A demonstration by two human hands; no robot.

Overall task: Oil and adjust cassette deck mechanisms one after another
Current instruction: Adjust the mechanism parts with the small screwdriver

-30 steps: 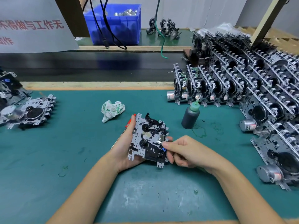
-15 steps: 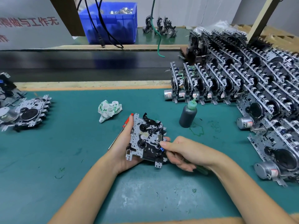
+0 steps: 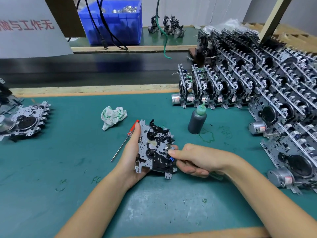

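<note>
My left hand [image 3: 131, 157] grips a cassette deck mechanism [image 3: 154, 148] from its left side and holds it just above the green mat. My right hand [image 3: 197, 160] is at the mechanism's right edge, thumb on a small metal part there. Its curled fingers hold a thin greenish tool [image 3: 215, 175] that sticks out below the palm. A dark oil bottle [image 3: 197, 121] with a green nozzle stands upright behind the mechanism, to the right. A red-handled screwdriver [image 3: 126, 139] lies on the mat beside my left hand.
Several rows of stacked mechanisms [image 3: 257, 93] fill the right side. More mechanisms [image 3: 27, 120] lie at the left edge. A crumpled cloth [image 3: 112, 116] sits behind my left hand. A dark conveyor belt [image 3: 89, 69] and a blue bin [image 3: 113, 21] are further back.
Both hands and the mechanism keep nearly the same pose. My right thumb has shifted slightly on the mechanism's right edge. The view has shifted a little.
</note>
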